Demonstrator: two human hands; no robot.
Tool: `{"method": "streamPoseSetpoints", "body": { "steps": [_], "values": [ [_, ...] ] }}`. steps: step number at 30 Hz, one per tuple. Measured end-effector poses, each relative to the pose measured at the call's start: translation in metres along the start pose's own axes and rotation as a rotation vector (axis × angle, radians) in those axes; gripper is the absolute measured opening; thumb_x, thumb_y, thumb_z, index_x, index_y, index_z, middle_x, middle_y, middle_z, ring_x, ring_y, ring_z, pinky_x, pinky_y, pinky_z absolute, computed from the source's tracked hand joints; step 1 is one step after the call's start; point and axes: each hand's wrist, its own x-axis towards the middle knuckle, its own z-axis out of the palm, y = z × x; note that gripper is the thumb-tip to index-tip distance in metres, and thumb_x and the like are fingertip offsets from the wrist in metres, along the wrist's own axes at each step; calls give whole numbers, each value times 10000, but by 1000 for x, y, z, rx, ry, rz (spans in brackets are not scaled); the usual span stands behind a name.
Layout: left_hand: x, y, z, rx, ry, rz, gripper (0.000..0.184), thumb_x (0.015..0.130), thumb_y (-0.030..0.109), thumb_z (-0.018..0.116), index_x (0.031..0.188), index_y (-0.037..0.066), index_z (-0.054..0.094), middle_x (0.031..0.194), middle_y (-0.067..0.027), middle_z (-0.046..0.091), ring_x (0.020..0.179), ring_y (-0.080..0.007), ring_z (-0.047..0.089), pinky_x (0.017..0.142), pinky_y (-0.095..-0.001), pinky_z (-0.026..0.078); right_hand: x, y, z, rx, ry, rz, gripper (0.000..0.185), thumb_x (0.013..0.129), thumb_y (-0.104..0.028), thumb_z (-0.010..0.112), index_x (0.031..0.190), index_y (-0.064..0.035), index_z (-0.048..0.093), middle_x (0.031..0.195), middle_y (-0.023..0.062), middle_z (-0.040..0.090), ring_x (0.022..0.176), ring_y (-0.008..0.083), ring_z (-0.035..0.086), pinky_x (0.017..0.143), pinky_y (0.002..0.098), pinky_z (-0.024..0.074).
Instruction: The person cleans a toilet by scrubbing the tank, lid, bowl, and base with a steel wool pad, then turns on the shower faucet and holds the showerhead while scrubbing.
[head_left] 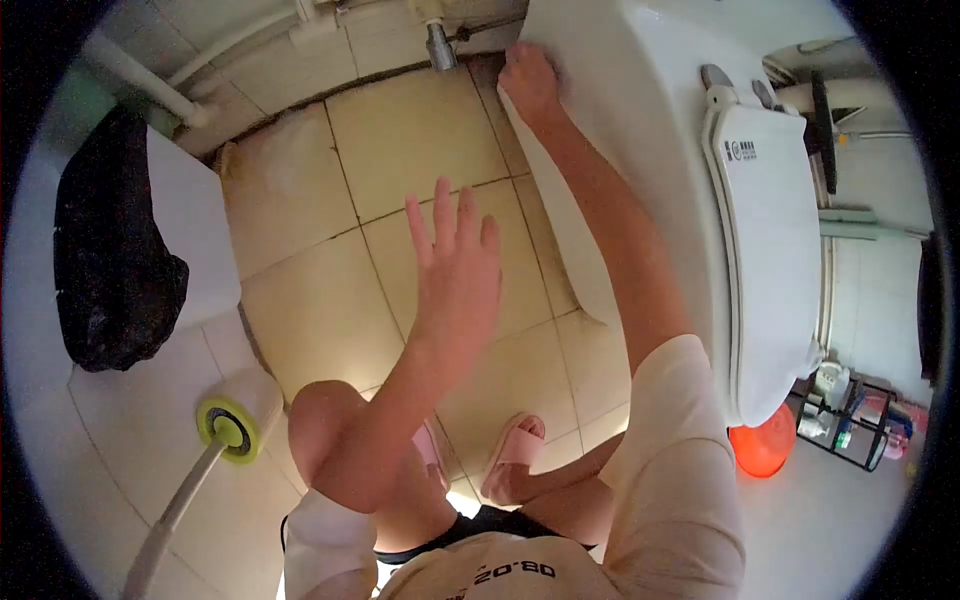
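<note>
A white ceramic toilet [650, 130] is standing at the person's right, its base resting on the tiled floor [310, 290]. The right hand [530, 85] is curling its fingers against the toilet's lower side; whether it is gripping anything, I cannot tell. The left hand [457, 270] is hovering over the tiles, its 4 visible fingers spreading apart. The toilet's lid [770, 250] is showing a dark printed label. Near the right hand, a metal pipe fitting [441, 48] is jutting out by the wall. The person is squatting in 2 pink slippers [520, 443]. At left, a black plastic bag [115, 240] is draping over a white box-like object [195, 220], and a long-handled tool with a yellow-green round head [230, 432] is leaning nearby. Beyond the lid, an orange-red round object [765, 445] is sitting beside a black wire rack [882, 442] that is holding bottles.
</note>
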Motion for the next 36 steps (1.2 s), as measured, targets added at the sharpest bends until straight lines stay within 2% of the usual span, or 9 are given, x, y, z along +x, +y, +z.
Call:
{"method": "streamPoseSetpoints", "body": {
  "steps": [3,4,8,12,20,25,28,31,36],
  "values": [
    [7,-2,9,-7,31,28,371,700,92,548,1054,0,486,1195,-178,359,1193,-355,220,986,-555,65,-70,-22,14,15,-297,50,126,655,-116,521,719,-29,586,874,125,529,847,250,476,704,357,393],
    [8,-2,16,-40,62,38,396,699,91,549,1078,4,472,1204,-175,354,1195,-350,218,986,-555,65,-110,-39,23,399,-80,370,151,661,-123,509,742,-14,572,843,133,519,842,263,472,715,367,393],
    [17,11,34,-65,72,78,470,698,93,555,1142,16,422,1230,-164,338,1198,-342,219,985,-554,71,-218,-63,-52,167,-465,127,147,657,-126,519,738,-22,583,844,113,519,857,251,465,732,357,384],
    [24,28,27,-142,36,144,604,668,135,600,1212,48,351,1258,-146,311,1206,-337,204,974,-570,65,-236,-45,-129,44,-575,45,143,653,-128,529,734,-30,593,844,93,518,873,239,457,750,347,374],
    [31,55,28,-241,155,175,635,613,160,643,1185,62,386,1291,-136,243,1214,-341,176,956,-588,80,-171,-23,-219,-46,-446,353,141,628,-140,535,694,-53,623,862,59,520,928,232,424,793,324,335],
    [22,47,29,-179,59,168,551,630,138,630,1148,121,443,1267,-115,274,1219,-315,177,975,-563,50,-291,-56,-214,-46,-907,202,153,646,-160,517,717,-71,620,873,52,519,889,210,429,733,319,329],
    [17,35,38,-143,32,194,473,640,155,614,1092,100,488,1258,-117,291,1218,-319,177,972,-568,45,-312,-42,-242,-152,-612,68,147,657,-163,506,717,-80,611,845,48,517,880,198,427,740,315,314],
    [13,33,43,-134,41,250,432,627,159,624,1029,45,513,1242,-144,288,1199,-345,183,954,-594,76,-316,-39,-243,-49,-861,-114,223,673,-141,526,827,-9,618,892,124,489,888,237,438,780,351,386],
    [8,47,49,-141,-31,298,398,636,173,611,1000,31,534,1227,-160,326,1208,-349,175,959,-591,58,-293,-65,-199,-60,-698,-59,193,666,-129,522,806,-32,612,874,107,511,906,238,443,787,336,364]
  ]
}}
